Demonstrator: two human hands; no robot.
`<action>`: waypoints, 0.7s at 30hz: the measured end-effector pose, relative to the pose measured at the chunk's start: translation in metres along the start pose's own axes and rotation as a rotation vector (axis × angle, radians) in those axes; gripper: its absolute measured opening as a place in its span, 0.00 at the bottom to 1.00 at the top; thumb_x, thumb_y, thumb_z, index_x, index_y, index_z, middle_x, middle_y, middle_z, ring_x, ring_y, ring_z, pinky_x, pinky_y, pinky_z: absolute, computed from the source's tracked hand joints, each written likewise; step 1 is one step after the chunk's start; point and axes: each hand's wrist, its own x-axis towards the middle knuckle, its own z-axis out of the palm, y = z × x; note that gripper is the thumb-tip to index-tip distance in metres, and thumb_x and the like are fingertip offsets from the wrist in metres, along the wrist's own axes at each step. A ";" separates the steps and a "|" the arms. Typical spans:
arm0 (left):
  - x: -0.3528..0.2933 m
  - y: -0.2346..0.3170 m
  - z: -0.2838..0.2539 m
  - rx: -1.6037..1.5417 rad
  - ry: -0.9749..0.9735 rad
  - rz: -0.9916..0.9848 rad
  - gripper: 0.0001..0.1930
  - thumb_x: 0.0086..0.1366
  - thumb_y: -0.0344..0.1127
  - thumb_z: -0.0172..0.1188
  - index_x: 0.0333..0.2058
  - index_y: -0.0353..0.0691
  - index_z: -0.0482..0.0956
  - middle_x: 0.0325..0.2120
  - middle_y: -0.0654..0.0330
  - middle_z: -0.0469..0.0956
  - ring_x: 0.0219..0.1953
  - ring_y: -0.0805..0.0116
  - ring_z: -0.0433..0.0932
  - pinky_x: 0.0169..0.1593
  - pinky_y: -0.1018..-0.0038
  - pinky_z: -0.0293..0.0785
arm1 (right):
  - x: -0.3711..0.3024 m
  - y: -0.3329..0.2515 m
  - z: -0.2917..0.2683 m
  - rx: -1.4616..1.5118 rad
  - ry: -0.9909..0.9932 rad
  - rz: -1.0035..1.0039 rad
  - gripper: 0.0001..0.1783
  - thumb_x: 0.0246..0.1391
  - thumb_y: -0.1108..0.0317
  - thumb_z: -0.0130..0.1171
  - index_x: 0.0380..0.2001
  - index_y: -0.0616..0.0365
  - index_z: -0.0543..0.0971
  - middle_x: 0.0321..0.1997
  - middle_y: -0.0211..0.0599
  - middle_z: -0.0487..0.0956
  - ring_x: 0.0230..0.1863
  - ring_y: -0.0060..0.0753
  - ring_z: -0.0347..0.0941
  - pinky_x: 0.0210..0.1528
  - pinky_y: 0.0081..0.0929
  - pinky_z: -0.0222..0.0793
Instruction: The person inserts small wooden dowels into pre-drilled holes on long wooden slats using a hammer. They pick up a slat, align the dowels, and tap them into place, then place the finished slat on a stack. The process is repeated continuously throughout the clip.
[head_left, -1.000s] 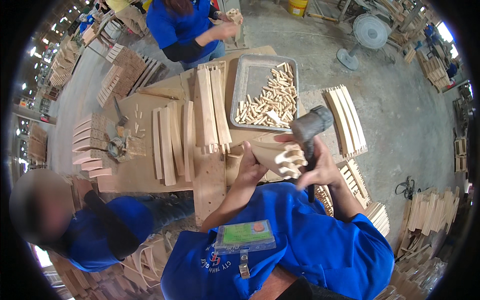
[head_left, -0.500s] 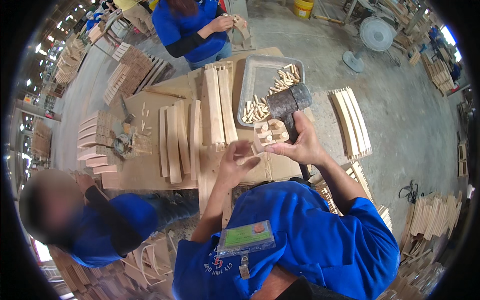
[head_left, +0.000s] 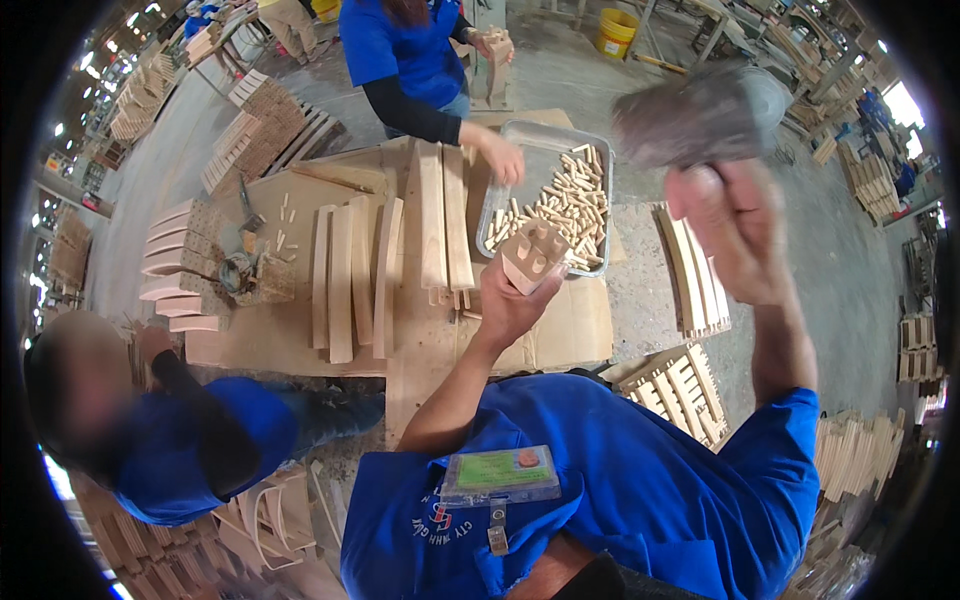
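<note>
My left hand [head_left: 512, 308] is closed around a small wooden block [head_left: 524, 272], held over the near edge of a grey tray. Several dowel pegs [head_left: 540, 243] stick up from the block's top face. Raised high on the right, my right hand [head_left: 735, 225] grips a mallet [head_left: 685, 115] with a dark, bulky head. Motion smears the mallet, and its handle is mostly hidden by my fingers. Loose wooden dowels [head_left: 575, 195] lie heaped in the tray [head_left: 609, 175], just beyond the block.
A co-worker's hand [head_left: 503, 160] reaches over the tray's left side. Long wooden slats [head_left: 341, 285] lie on the cardboard-covered table [head_left: 570, 325] to the left, near a hammer [head_left: 248, 208]. Another person [head_left: 215, 440] works at the lower left. Slatted wooden pieces [head_left: 680, 395] are stacked at right.
The block has passed from my right hand into my left, which was open. My right hand has swung the mallet up and to the right. The co-worker's hand has come over the tray.
</note>
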 end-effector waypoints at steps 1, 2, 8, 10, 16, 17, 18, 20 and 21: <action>-0.002 -0.006 -0.003 0.010 0.026 0.013 0.24 0.62 0.26 0.73 0.55 0.32 0.76 0.46 0.60 0.84 0.47 0.75 0.81 0.51 0.75 0.79 | 0.004 -0.020 -0.005 0.028 0.011 0.038 0.16 0.77 0.60 0.50 0.38 0.60 0.76 0.30 0.26 0.74 0.30 0.18 0.67 0.34 0.21 0.64; 0.001 -0.007 -0.002 0.015 0.038 0.035 0.24 0.62 0.25 0.72 0.56 0.32 0.77 0.47 0.59 0.84 0.47 0.75 0.81 0.52 0.75 0.79 | 0.003 -0.032 -0.009 0.044 0.037 0.074 0.16 0.77 0.60 0.50 0.38 0.61 0.76 0.30 0.26 0.75 0.30 0.19 0.68 0.35 0.21 0.65; 0.004 -0.009 0.007 0.063 0.065 0.101 0.26 0.61 0.24 0.72 0.58 0.32 0.76 0.48 0.58 0.84 0.48 0.73 0.82 0.53 0.73 0.78 | -0.020 0.021 0.022 -0.340 -0.371 0.134 0.09 0.68 0.70 0.59 0.46 0.62 0.77 0.28 0.56 0.80 0.27 0.57 0.77 0.32 0.40 0.73; 0.002 -0.015 0.008 0.015 0.064 0.123 0.29 0.59 0.24 0.73 0.59 0.32 0.76 0.49 0.56 0.84 0.50 0.71 0.82 0.54 0.72 0.79 | -0.011 0.004 0.011 -0.369 -0.325 0.153 0.10 0.68 0.70 0.60 0.48 0.62 0.77 0.25 0.53 0.78 0.23 0.47 0.73 0.30 0.38 0.71; -0.002 -0.029 0.011 0.033 0.138 0.143 0.29 0.56 0.23 0.75 0.57 0.34 0.77 0.49 0.55 0.84 0.50 0.68 0.84 0.54 0.70 0.79 | -0.020 -0.027 -0.002 -0.114 0.064 -0.125 0.14 0.78 0.60 0.45 0.51 0.58 0.75 0.25 0.27 0.71 0.22 0.15 0.60 0.27 0.20 0.59; -0.001 -0.029 0.018 -0.045 0.183 0.155 0.29 0.55 0.24 0.75 0.56 0.34 0.78 0.48 0.54 0.84 0.48 0.64 0.85 0.51 0.69 0.80 | -0.022 -0.027 -0.001 -0.123 0.111 -0.197 0.16 0.79 0.57 0.40 0.52 0.55 0.74 0.23 0.24 0.68 0.19 0.13 0.56 0.24 0.18 0.56; 0.001 -0.029 0.020 0.031 0.190 0.158 0.29 0.54 0.24 0.76 0.56 0.34 0.78 0.47 0.53 0.84 0.48 0.62 0.85 0.51 0.68 0.80 | -0.034 -0.012 0.004 -0.199 0.034 -0.161 0.12 0.76 0.62 0.48 0.49 0.59 0.75 0.25 0.32 0.73 0.22 0.24 0.65 0.26 0.25 0.63; 0.000 -0.026 0.021 0.188 0.211 0.157 0.30 0.53 0.25 0.76 0.57 0.34 0.78 0.46 0.52 0.83 0.47 0.57 0.85 0.49 0.67 0.80 | -0.046 -0.001 0.015 -0.387 -0.185 -0.002 0.08 0.71 0.69 0.56 0.45 0.62 0.77 0.29 0.44 0.80 0.26 0.41 0.76 0.29 0.36 0.71; -0.001 -0.021 0.021 0.175 0.206 0.173 0.32 0.52 0.24 0.77 0.56 0.35 0.78 0.44 0.51 0.82 0.46 0.52 0.85 0.48 0.66 0.80 | -0.046 -0.008 0.020 -0.515 -0.341 0.110 0.07 0.69 0.70 0.58 0.45 0.62 0.77 0.31 0.48 0.81 0.27 0.46 0.78 0.31 0.39 0.73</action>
